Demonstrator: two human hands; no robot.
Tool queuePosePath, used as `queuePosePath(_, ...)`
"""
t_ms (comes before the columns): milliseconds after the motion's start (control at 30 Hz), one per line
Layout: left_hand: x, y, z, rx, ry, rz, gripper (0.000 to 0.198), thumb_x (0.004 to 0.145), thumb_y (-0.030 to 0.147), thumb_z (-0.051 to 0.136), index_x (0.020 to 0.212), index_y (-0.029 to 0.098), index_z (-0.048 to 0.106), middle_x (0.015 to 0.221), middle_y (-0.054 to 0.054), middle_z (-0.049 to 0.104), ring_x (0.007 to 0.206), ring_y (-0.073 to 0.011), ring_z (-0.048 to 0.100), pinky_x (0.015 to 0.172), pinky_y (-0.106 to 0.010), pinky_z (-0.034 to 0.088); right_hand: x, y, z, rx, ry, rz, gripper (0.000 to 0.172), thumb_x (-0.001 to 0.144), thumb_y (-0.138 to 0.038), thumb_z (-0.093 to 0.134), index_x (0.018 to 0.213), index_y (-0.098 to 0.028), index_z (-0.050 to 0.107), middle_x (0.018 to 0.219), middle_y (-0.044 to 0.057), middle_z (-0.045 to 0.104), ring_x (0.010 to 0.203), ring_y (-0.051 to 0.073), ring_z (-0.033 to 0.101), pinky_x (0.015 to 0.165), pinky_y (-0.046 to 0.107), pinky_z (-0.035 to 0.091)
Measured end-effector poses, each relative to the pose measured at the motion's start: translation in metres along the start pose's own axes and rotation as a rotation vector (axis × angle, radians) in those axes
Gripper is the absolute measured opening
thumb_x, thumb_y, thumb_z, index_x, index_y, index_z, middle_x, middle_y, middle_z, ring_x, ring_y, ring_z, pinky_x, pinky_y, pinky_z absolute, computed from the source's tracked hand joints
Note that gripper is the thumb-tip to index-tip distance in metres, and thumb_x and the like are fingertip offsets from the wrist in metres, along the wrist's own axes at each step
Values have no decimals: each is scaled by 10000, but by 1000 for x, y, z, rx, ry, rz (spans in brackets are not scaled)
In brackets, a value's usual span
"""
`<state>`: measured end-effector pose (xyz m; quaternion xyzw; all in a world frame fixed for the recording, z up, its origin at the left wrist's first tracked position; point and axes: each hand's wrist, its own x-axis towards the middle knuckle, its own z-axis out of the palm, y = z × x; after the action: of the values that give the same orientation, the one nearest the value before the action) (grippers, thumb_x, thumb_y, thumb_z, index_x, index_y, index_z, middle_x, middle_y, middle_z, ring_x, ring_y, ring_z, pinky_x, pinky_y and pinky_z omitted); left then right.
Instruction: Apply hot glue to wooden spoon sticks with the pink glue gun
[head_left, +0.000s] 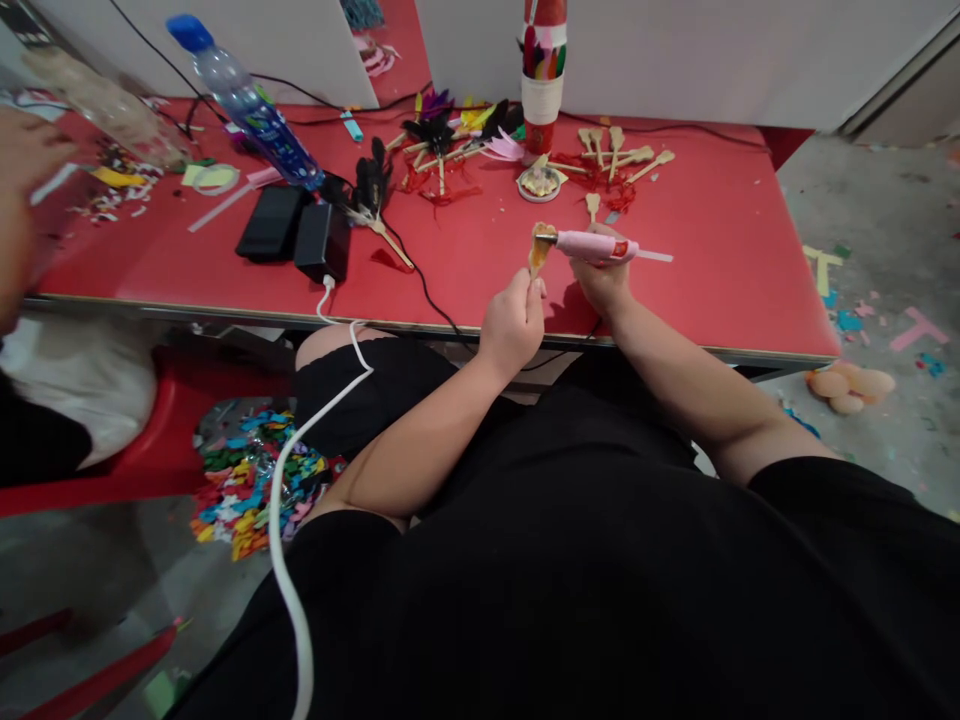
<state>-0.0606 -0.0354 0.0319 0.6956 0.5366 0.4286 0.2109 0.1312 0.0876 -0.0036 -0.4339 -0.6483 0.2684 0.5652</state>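
My left hand [514, 318] is closed on a small wooden piece [539, 252] held upright, its upper part coated with amber glue. My right hand [602, 275] is wrapped round a pink glue gun [592, 246], whose metal tip meets the wooden piece near its top. A glue stick [655, 257] juts from the gun's rear. Just behind the gun lies another wooden piece [593, 206]. Farther back, a small round dish [539, 183] holds a pale lump. Several wooden pieces [616, 146] with red strings rest to its right.
Feathered sticks [440, 140] and a decorated red cylinder [543, 95] stand or lie at the back. Leftward are a blue-capped bottle [259, 120], black boxes [322, 240] and cables. Another person's hand [34, 155] is at the far left. A white cable [281, 500] crosses my lap.
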Motion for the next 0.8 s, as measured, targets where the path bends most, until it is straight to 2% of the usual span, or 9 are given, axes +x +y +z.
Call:
queuePosePath(300,3,-3,0,-26,15,-16,290,1251,364,446,1099,260,670,956,-75,786,868,-230,762,843,-379,584,-3,4,-9,-6,-120,-41,683,805,-700,1016,770,-311,455,686,-59,446,674,181,472,646,380,527)
queuePosePath(500,2,-3,-1,0,-9,-6,288,1250,345,444,1112,258,681,941,-67,784,847,-228,758,834,-377,563,-3,6,-7,-28,-74,4,624,835,-639,997,807,-314,465,708,-58,438,701,185,472,660,384,552)
queuePosePath(800,2,-5,-1,22,-6,-20,297,1243,380,447,1110,263,686,922,-69,786,836,-238,734,801,-379,558,-2,11,1,-48,6,-27,619,902,-597,988,752,-308,462,690,-57,452,680,178,507,690,414,626)
